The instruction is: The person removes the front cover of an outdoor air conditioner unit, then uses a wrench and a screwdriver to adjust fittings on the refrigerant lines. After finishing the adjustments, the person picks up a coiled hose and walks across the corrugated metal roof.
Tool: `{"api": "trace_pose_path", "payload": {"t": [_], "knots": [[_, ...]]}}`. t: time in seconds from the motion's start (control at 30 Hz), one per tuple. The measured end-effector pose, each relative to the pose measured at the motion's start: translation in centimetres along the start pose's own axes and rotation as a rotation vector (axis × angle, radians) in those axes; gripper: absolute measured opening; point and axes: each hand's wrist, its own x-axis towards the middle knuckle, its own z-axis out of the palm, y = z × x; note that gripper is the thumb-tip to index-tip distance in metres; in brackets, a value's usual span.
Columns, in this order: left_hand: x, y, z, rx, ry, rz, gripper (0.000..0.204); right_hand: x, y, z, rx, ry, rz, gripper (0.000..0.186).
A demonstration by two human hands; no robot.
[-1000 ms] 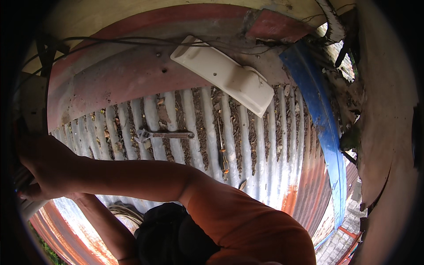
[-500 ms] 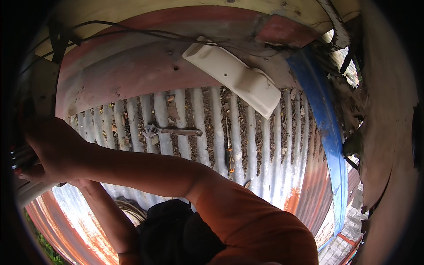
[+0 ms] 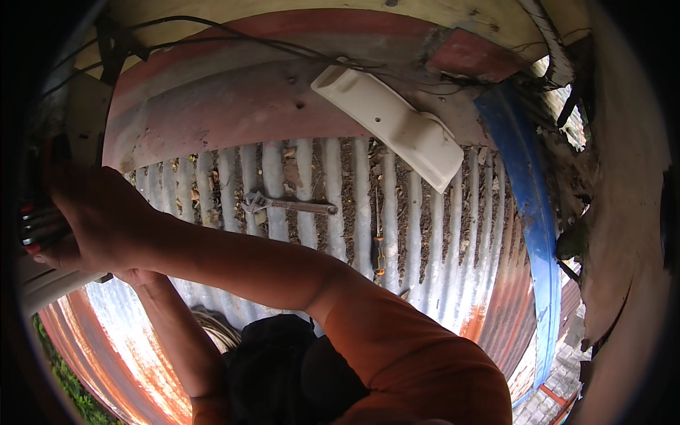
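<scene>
in the head view, the right hand (image 3: 92, 223) was at the far left, in shadow, with its fingers bent around or against a dark thing (image 3: 30, 230) with red parts; i could not tell if it pinched this thing or only touched it. the dark thing was at the left rim, just above a pale bar (image 3: 60, 287). the left hand (image 3: 129, 275) was mostly hidden under the right one, so its state i cannot tell. on the roof (image 3: 273, 170) lay a wrench (image 3: 301, 206), a screwdriver (image 3: 380, 256) and a cream cover (image 3: 389, 124), all apart from the hands. in my judgement, the step in hand was two-handed work at that rim, and the next move called for a steady hold there.
</scene>
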Motion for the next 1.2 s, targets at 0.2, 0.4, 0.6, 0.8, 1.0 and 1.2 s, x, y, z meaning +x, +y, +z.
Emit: {"api": "trace_pose_path", "payload": {"t": [0.2,0.4,0.6,0.8,1.0,1.2], "knots": [[1.7,-2.5,0.4,-0.033,-0.175,-0.097,0.070,0.0,-0.5,-0.4,0.004,0.025,0.010,0.104],[2.0,-3.7,0.7,0.070,-0.175,0.017,0.074,0.1,-0.5,-0.3,-0.027,-0.002,0.030,0.098],[1.9,-3.4,0.7,0.113,-0.116,0.037,0.071,0.1,-0.3,0.1,-0.055,0.069,0.008,0.077],[1.7,-3.1,0.7,0.164,-0.057,0.049,0.069,-0.2,0.2,0.0,-0.058,0.028,-0.016,0.073],[1.6,-3.3,0.8,0.185,-0.031,0.071,0.068,0.0,-0.2,0.0,-0.082,0.049,0.005,0.072],[1.7,-4.0,0.9,0.210,-0.042,0.093,0.066,0.3,-0.8,-0.3,-0.061,0.067,0.025,0.070]]}}
